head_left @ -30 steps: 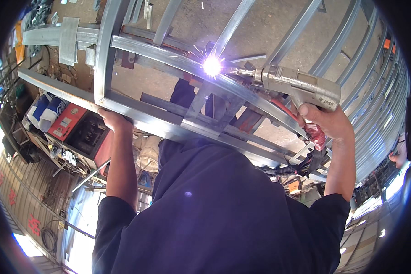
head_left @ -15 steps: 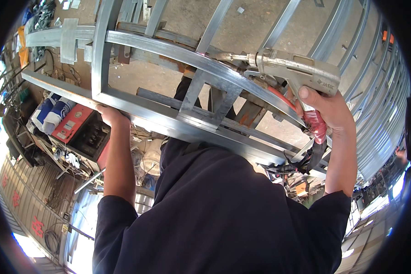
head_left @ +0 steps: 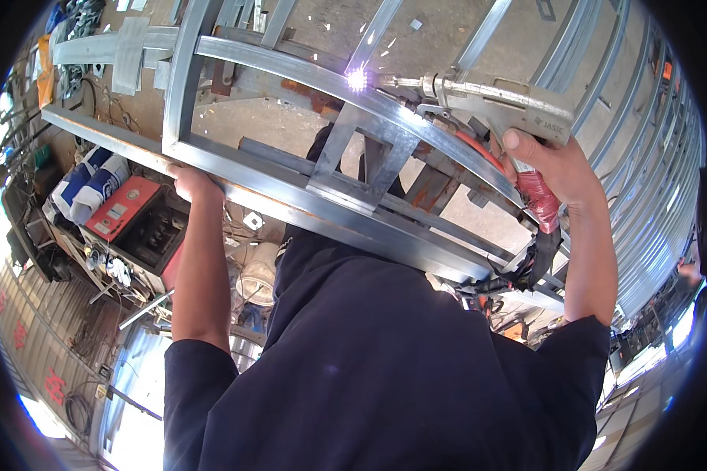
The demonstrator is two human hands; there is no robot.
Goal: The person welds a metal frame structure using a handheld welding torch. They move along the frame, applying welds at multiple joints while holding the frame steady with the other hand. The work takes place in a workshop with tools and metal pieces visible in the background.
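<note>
My right hand (head_left: 559, 171) is wrapped round the grip of a silver pistol-shaped welding gun (head_left: 507, 100) with red tape on its handle. The gun's nozzle points left. A bright violet-white spark (head_left: 357, 79) glows at its tip, where a curved steel tube (head_left: 283, 67) meets a crosswise bar (head_left: 374, 38); small sparks fly around it. My left hand (head_left: 195, 185) grips the near straight steel tube (head_left: 283, 200) of the frame, close to its corner, with the fingers partly hidden behind it. A flat square metal bracket (head_left: 369, 149) sits between the curved and straight tubes.
A red machine (head_left: 126, 208) with blue-and-white packages (head_left: 94, 184) on it stands at the left. A bucket (head_left: 257, 275) is below the frame. Rows of curved metal bars (head_left: 605, 102) fill the right side. A black cable (head_left: 538, 263) hangs from the gun's handle.
A bright spark has appeared at the gun's nozzle, with small sparks flying off. The gun has shifted slightly left and up in view. My left hand keeps its hold on the tube.
</note>
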